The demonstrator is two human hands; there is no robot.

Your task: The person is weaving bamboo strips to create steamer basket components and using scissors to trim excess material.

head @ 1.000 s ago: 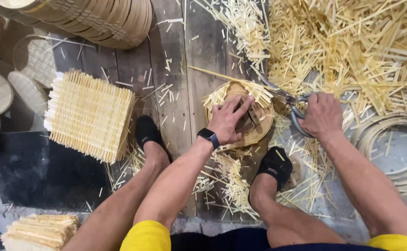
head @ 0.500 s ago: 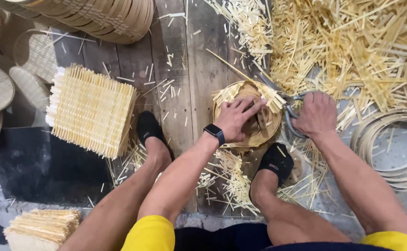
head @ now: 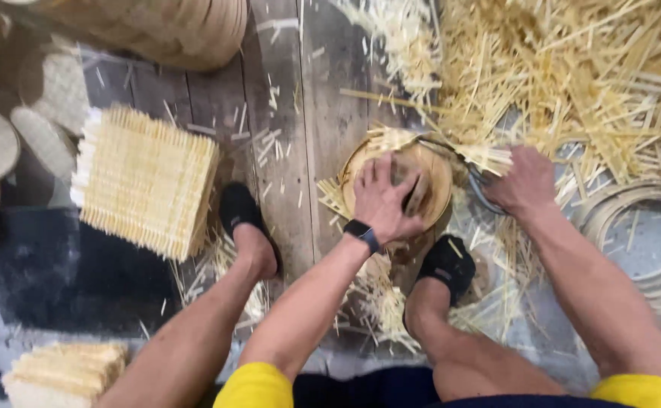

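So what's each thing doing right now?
Left hand: pressed flat on the round woven disc.
Right hand: gripping a tool at the disc's edge; the tool is mostly hidden.
Round woven disc: flat on the floor, loose ends sticking out.
Square woven mats: stacked, untrimmed.
Straw strips: scattered in a heap.
Thin rings: lying piled.

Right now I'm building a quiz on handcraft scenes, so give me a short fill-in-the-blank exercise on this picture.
1. The left hand presses flat on a round woven ____.
2. The right hand holds a pair of ____.
3. The stack of square mats lies to the person's ____.
4. The floor planks are made of ____.

Missing words: disc; scissors; left; wood
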